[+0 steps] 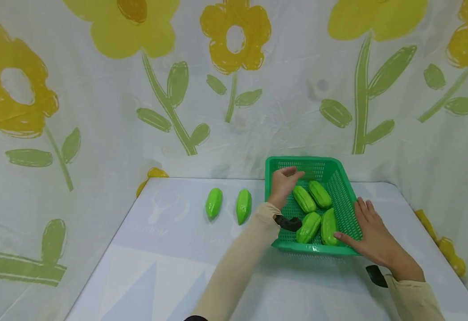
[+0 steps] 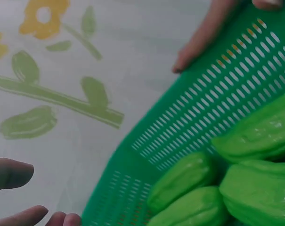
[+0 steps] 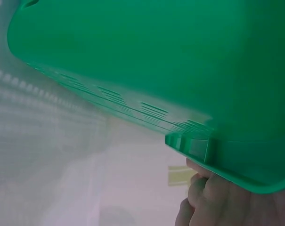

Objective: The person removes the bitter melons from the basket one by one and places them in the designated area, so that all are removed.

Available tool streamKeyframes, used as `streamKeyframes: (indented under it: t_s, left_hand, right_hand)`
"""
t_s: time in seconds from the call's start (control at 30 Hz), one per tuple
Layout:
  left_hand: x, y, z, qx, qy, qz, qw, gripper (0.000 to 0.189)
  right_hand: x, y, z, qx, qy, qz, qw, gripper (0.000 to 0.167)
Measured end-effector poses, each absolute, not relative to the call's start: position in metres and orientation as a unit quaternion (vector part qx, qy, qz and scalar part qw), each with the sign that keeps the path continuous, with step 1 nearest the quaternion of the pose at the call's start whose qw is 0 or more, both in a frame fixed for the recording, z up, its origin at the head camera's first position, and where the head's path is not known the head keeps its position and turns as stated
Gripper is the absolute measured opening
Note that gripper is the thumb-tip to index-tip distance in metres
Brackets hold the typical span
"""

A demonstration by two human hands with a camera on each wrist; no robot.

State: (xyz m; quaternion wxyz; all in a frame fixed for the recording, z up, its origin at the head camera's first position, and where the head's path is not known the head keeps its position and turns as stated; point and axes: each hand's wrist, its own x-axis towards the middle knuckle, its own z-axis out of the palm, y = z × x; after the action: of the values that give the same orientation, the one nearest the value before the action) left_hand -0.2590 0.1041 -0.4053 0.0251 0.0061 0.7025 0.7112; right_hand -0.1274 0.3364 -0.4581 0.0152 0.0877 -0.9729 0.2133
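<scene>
Head view: empty left hand [image 1: 284, 183] over the basket [image 1: 315, 248]; right hand [image 1: 378, 240], fingers straight, against its rim [image 1: 306, 158]; four fruits [image 1: 320, 194] inside, two on the table [image 1: 166, 267]. Left wrist: thumb [image 2: 10, 174] and fingers [image 2: 24, 218] apart. Right wrist: fingers meet rim; overpushing could slide the basket.

left arm [image 1: 234, 263] extended, left hand [image 1: 284, 184] loosely bent; right hand [image 1: 373, 235] straight-fingered, thumb [image 1: 347, 239] spread

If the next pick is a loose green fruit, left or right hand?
Left, probably. The left hand looks empty, over the left side of the basket, near the closer loose fruit. The right hand rests against the basket's right side, with the basket between it and that fruit.
</scene>
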Motion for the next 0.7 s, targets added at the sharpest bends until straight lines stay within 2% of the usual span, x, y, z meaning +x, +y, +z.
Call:
streamKeyframes:
  t_s: [0.4,0.7]
  left_hand:
    - [-0.262,0.123,-0.435,-0.036,0.750,0.660,0.031,0.040]
    - [-0.267,0.130,-0.441,-0.059,0.784,0.616,0.048,0.065]
  right_hand:
    - [-0.126,0.334,-0.457,0.090,-0.971,0.221,0.011,0.114]
    - [-0.126,0.335,-0.455,0.088,-0.972,0.216,0.018,0.114]
